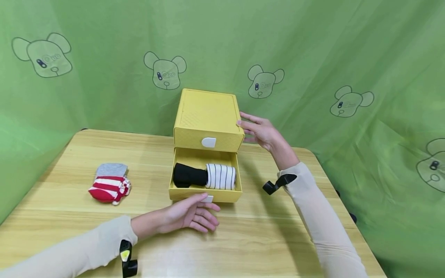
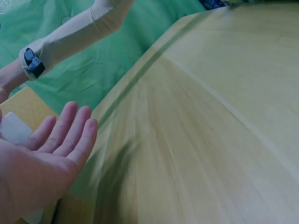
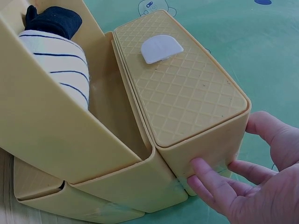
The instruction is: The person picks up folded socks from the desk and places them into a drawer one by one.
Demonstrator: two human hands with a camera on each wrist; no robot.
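A yellow drawer cabinet [image 1: 208,110] stands at the back of the table, one drawer [image 1: 187,194] pulled out under the shut top one. Inside lie a black rolled cloth bundle [image 1: 189,176] and a white bundle with dark stripes [image 1: 222,177], side by side. My left hand [image 1: 187,214] is in front of this drawer, thumb near its white tab [image 1: 208,199], the other fingers loosely extended and holding nothing. Against the cabinet's right side rests my right hand [image 1: 261,132]. Its fingertips [image 3: 201,165] touch the side wall, with the thumb at the top edge.
On the table's left lie a grey folded cloth [image 1: 112,169] and a red-and-white striped one [image 1: 107,188], bunched together. A green curtain [image 1: 215,38] with mouse-head drawings hangs right behind the cabinet. The wooden table [image 1: 264,239] runs forward from it.
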